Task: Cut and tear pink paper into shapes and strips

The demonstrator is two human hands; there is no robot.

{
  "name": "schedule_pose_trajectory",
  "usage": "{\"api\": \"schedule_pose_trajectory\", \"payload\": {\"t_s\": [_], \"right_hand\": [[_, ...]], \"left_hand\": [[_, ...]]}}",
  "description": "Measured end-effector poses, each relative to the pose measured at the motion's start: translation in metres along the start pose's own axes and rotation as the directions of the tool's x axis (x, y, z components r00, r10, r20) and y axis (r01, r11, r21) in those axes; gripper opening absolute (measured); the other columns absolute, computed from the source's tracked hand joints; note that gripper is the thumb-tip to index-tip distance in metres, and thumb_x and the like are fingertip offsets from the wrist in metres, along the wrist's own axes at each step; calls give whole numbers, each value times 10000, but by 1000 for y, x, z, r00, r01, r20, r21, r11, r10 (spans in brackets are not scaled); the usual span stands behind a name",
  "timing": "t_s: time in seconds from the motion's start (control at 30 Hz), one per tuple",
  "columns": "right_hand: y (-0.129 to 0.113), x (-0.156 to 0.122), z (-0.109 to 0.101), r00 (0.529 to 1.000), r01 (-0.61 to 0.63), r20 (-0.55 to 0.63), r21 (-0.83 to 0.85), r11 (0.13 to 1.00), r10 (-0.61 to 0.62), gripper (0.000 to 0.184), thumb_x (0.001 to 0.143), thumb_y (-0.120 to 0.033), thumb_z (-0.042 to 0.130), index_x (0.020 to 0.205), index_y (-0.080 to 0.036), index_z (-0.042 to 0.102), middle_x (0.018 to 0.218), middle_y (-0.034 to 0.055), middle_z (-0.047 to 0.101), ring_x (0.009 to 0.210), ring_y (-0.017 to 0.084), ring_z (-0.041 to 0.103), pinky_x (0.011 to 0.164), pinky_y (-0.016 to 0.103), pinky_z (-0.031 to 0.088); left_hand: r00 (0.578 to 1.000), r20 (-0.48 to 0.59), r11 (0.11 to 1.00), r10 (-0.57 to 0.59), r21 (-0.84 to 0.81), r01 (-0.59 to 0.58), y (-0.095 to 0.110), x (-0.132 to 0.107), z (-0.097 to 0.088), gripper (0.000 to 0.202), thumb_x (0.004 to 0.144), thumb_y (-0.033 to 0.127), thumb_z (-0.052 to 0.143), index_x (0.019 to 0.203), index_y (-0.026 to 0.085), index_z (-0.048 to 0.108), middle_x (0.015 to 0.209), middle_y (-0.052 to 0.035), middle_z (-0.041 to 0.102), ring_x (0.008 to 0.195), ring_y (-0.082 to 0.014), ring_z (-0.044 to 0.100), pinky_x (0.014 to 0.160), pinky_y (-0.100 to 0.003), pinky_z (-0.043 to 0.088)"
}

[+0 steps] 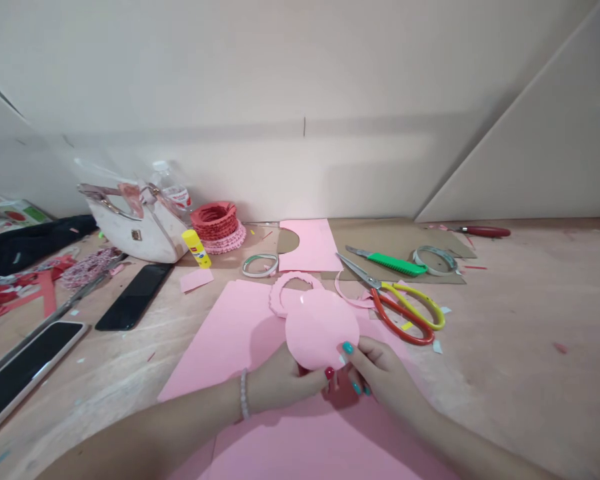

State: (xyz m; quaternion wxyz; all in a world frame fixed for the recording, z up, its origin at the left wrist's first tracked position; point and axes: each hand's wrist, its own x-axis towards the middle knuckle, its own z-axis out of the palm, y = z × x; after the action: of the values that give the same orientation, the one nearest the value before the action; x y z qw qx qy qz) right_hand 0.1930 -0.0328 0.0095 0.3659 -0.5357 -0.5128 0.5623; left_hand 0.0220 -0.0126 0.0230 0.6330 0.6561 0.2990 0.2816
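Holding the pink disc (320, 320): it is in front of the person, raised a little above large pink sheets (210, 340).
Right hand (380, 367): the thumb, with teal nail, presses on the disc's lower right part; this hand is clamped on the disc there, other fingers bent below.
Left hand (285, 380): it comes under the disc from the left, the thumb with red nail at the lower edge; its other fingers are mostly hidden, so I cannot tell if they grip.
Pink frilled ring (279, 293): it lies just beyond the disc, which covers it partly.
Scissors (374, 283): they lie to the right, with one yellow and one red handle.
Green cutter (397, 264): it lies near the scissors, over brown cardboard (380, 233).
Cut pink sheet (313, 243): a half-round piece is missing from its left side.
Glue stick (197, 249): it is yellow and white, before a stack of frilled rings (215, 230).
White handbag (145, 233): it stands left of the glue stick, near a bottle (173, 190).
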Motion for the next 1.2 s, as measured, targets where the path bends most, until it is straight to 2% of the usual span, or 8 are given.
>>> {"api": "schedule_pose_trajectory", "payload": {"t_s": [0.37, 0.47, 0.57, 0.67, 0.73, 1.0, 1.1, 1.2], "right_hand": [[9, 4, 2, 1000, 2, 31, -32, 999, -1, 569, 695, -747, 437, 518, -208, 400, 395, -54, 348, 359, 74, 285, 354, 219, 236], [11, 3, -1, 987, 144, 98, -139, 980, -131, 519, 762, -657, 428, 505, -217, 328, 427, -50, 328, 386, 80, 301, 371, 219, 245], [10, 1, -3, 937, 348, 143, -318, 882, -318, 398, 838, -445, 424, 529, -209, 335, 469, -29, 393, 446, 95, 368, 438, 222, 305], [9, -1, -6, 873, 488, 191, -396, 778, -450, 228, 845, -267, 399, 629, -201, 428, 581, 5, 533, 531, 113, 468, 526, 225, 379], [8, -1, -6, 856, 517, 222, -392, 761, -467, 153, 834, -206, 386, 697, -202, 454, 625, 6, 561, 557, 115, 490, 548, 221, 390], [9, 0, -2, 897, 436, 303, -485, 758, -322, 167, 815, -202, 339, 649, -214, 353, 579, -16, 462, 524, 115, 401, 510, 232, 307], [9, 0, -2, 894, 434, 335, -486, 759, -296, 163, 794, -194, 341, 633, -215, 328, 567, -23, 427, 518, 113, 377, 510, 233, 293], [10, 0, -3, 890, 444, 340, -498, 745, -303, 161, 769, -178, 350, 623, -218, 297, 549, -37, 379, 503, 108, 340, 501, 233, 272]], "left_hand": [[988, -154, 1000, -17, -27, 13, -1, 2, 2, 107, 747, 209, 524, 669, 142, 558, 544, 7, 506, 484, -84, 423, 457, -186, 367], [981, -180, 996, -67, -68, 56, -2, 4, 0, 137, 747, 215, 526, 633, 140, 542, 535, 7, 510, 486, -85, 428, 475, -189, 382], [978, -203, 997, -55, -55, 44, -6, 4, -2, 143, 776, 229, 509, 723, 126, 593, 639, -29, 597, 571, -112, 515, 560, -210, 445], [983, -180, 998, 45, 59, -35, -8, 1, 0, 171, 805, 192, 473, 831, 129, 630, 731, -38, 639, 665, -128, 574, 684, -230, 478], [983, -131, 977, 125, 188, -99, -8, -2, 1, 185, 803, 159, 454, 827, 137, 636, 729, -28, 640, 675, -125, 578, 715, -225, 476], [951, -15, 734, 310, 639, -230, -13, -7, 0, 182, 772, 158, 412, 715, 163, 586, 686, -20, 620, 646, -134, 549, 656, -215, 442], [932, 3, 640, 362, 726, -251, -18, -8, 1, 178, 751, 159, 400, 652, 161, 548, 600, -9, 575, 555, -121, 498, 569, -211, 403], [927, 26, 609, 373, 747, -266, -20, -9, 2, 167, 743, 154, 392, 655, 164, 533, 604, -6, 571, 559, -119, 496, 580, -212, 397]]}}
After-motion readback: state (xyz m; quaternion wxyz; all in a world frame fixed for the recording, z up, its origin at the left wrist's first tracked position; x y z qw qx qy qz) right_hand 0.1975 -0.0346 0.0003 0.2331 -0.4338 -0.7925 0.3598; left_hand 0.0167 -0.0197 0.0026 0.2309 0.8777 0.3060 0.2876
